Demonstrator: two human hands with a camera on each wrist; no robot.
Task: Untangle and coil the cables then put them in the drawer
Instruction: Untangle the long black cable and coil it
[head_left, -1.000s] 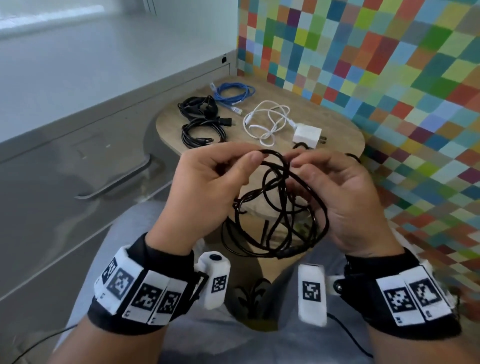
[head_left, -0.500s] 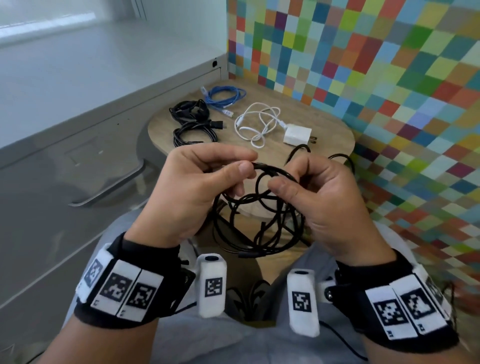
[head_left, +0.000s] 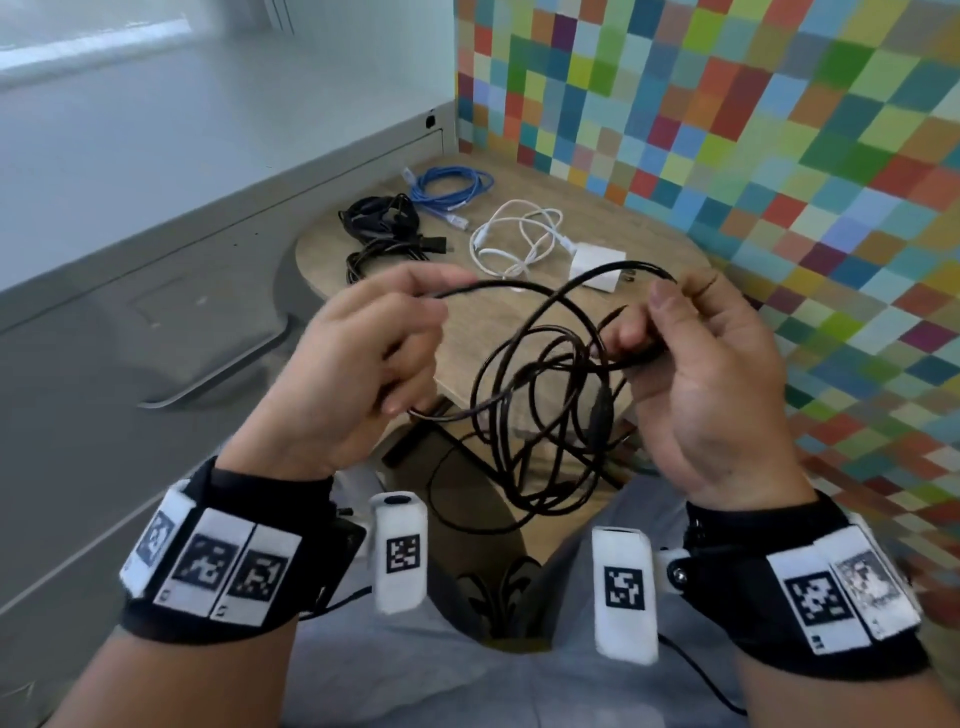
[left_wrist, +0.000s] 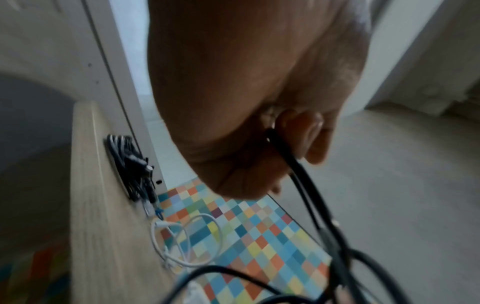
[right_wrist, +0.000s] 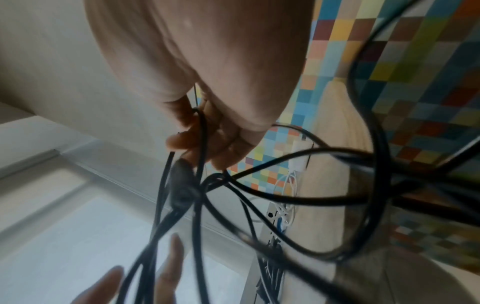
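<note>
A tangled black cable (head_left: 540, 400) hangs in loose loops between my hands, above my lap and the near edge of the round wooden table (head_left: 649, 244). My left hand (head_left: 363, 358) pinches one strand of it, which shows against the fingers in the left wrist view as black cable (left_wrist: 293, 164). My right hand (head_left: 691, 353) grips several strands of the bundle, the black cable (right_wrist: 200, 144) running through its curled fingers. The grey drawer front (head_left: 104, 364) with its metal handle (head_left: 218, 379) stands to the left, closed.
On the table lie a coiled blue cable (head_left: 449, 187), two black coiled cables (head_left: 384, 234), and a white cable (head_left: 519, 239) with a white charger block (head_left: 597, 265). A wall of coloured squares (head_left: 779, 130) borders the table on the right.
My hands have drawn apart, left going left and right going right, so the bundle has spread into wider loops with a strand stretched between them.
</note>
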